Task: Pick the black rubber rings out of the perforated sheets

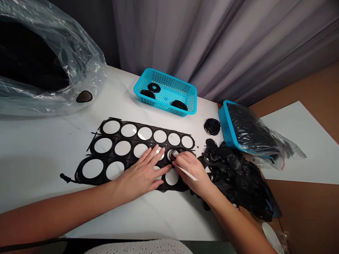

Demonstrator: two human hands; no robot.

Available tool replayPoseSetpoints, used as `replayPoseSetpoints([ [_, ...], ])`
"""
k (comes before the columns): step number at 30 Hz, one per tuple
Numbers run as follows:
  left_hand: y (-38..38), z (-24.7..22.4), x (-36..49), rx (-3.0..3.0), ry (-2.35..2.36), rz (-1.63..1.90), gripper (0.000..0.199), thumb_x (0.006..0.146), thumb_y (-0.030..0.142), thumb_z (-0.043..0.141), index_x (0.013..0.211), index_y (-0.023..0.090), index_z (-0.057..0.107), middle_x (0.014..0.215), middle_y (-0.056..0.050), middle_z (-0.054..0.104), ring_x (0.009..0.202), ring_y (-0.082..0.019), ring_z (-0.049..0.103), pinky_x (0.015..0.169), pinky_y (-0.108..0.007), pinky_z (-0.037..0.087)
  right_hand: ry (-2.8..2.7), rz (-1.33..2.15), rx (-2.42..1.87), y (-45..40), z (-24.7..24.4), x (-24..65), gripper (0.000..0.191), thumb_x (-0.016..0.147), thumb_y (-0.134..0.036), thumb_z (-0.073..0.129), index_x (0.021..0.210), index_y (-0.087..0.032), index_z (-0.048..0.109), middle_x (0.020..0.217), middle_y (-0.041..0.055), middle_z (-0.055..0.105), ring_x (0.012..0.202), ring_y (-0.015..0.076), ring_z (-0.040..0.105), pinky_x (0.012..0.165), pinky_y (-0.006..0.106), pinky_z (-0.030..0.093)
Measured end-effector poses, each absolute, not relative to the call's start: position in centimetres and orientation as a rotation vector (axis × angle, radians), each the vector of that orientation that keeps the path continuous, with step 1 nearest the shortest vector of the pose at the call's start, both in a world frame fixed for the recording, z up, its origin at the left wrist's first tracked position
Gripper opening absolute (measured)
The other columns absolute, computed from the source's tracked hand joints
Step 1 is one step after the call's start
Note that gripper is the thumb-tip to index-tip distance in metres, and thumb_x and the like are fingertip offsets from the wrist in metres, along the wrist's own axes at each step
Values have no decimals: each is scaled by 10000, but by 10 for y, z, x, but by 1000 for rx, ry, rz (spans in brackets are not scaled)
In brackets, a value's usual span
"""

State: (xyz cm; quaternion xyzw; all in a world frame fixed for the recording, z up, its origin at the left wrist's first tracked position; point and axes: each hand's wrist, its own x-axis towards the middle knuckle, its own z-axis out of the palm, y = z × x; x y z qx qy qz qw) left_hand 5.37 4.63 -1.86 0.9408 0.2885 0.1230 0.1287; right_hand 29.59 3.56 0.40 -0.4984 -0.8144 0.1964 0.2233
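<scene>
A thin black rubber-like sheet (127, 139) with rows of round cut-out holes lies flat on the white table. My left hand (141, 174) rests on it with fingers spread, pressing over the middle of the sheet. Near the sheet's right end, my right hand (192, 167) is closed around a slim white stick (188, 173). Thin black rings (172, 154) gather at the fingertips of that hand, over a hole in the middle row. Whether the stick passes through the rings is hidden by my fingers.
A blue basket (159, 106) holding several coils of black rings stands behind the sheet. Another ring bundle (212, 126) lies beside a second blue basket (224, 123) with a bagged black load. Black perforated scraps (235, 176) heap at right. A clear plastic bag (87, 49) fills the back left.
</scene>
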Motion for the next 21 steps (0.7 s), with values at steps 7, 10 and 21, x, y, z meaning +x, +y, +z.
replayPoseSetpoints([
  [7, 46, -18, 53, 2737, 816, 378, 549, 930, 390, 672, 1439, 311, 483, 1656, -119, 207, 1505, -404, 198, 1196, -546, 257, -1599, 54, -1869, 88, 24, 344, 152, 910, -299, 547, 783, -217, 564, 844, 72, 721, 636, 199, 577, 616, 316, 416],
  [10, 45, -12, 47, 2779, 840, 350, 615, 928, 458, 665, 1472, 278, 445, 1643, -149, 236, 1504, -386, 219, 1202, -520, 249, -1610, 495, -1837, 93, 28, 330, 193, 868, -363, 612, 749, -212, 601, 774, 46, 709, 660, 202, 604, 603, 300, 414],
  [21, 29, -16, 15, 2876, 952, 392, 600, 984, 498, 550, 1471, 164, 443, 1567, -183, 391, 1469, -317, 347, 1208, -456, 259, -1639, 1403, -1441, 56, 11, 250, 160, 874, -310, 661, 767, -221, 581, 922, 44, 756, 836, 208, 667, 732, 325, 490],
])
